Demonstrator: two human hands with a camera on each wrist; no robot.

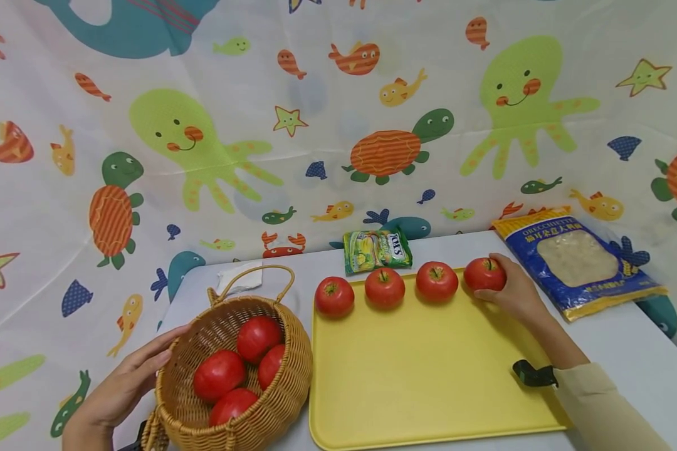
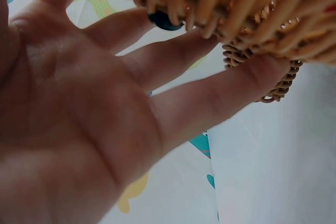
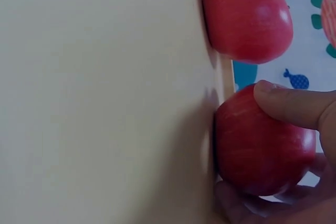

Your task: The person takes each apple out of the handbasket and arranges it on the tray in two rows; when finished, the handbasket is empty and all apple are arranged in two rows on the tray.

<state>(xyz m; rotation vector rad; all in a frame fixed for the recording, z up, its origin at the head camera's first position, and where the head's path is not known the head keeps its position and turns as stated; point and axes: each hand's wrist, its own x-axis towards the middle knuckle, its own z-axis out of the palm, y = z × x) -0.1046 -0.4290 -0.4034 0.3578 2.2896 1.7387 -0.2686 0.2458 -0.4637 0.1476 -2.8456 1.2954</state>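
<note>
left hand (image 1: 121,382): fingers straight, flat against basket (image 1: 284,382) | right hand (image 1: 516,291): fingers curled round apple (image 1: 483,274), seemingly on tray (image 1: 417,376)

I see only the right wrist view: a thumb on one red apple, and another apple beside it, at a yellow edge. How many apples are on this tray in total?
Observer: Four apples stand in a row along the far edge of the yellow tray. The right hand holds the rightmost apple.
Operator: And where is the other hand?
Observer: The left hand rests with straight fingers against the outer wall of a wicker basket, left of the tray.
Operator: Is the basket empty?
Observer: No, four red apples lie in it; the topmost basket apple is near the middle.
</note>
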